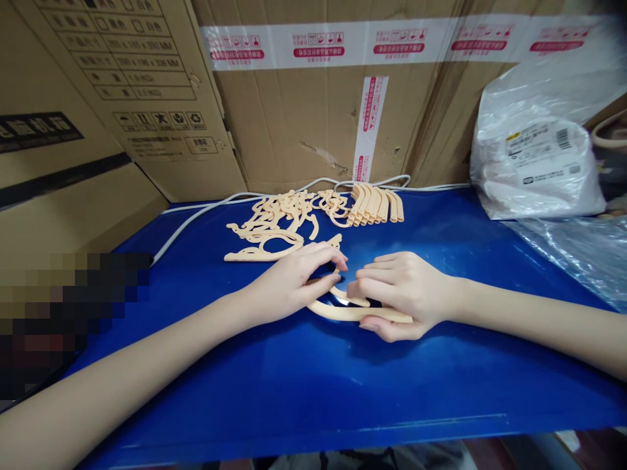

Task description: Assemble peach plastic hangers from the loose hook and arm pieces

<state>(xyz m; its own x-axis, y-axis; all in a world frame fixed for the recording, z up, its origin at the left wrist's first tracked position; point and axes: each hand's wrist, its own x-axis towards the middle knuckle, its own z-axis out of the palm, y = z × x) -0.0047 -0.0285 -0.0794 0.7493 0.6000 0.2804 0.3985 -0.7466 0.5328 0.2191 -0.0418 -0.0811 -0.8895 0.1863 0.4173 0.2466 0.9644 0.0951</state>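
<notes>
I have both hands closed on one peach plastic piece (343, 312), which lies flat on the blue bench (294, 398) at the centre of my view. My left hand (294, 284) comes in from eight o'clock with its fingers curled down over the curved end. My right hand (406, 294) comes in from three o'clock, with the thumb under the long straight edge and the fingers folded over the top. Gripping it from both ends probably keeps the thin strip from sliding on the smooth bench.

At eleven o'clock from my hands lies a loose pile of peach pieces (274, 225). At twelve o'clock a row of curved pieces (375, 204) stands nested side by side, apparently kept apart from the tangle. A white cable (196, 219) runs behind them.

At two o'clock a white plastic bag (533, 163) sits with its label facing me. It is bulging, but I cannot tell what is inside. Clear plastic film (578, 254) lies below it. The cardboard boxes (318, 117) along the back are taped shut, so their contents are hidden.
</notes>
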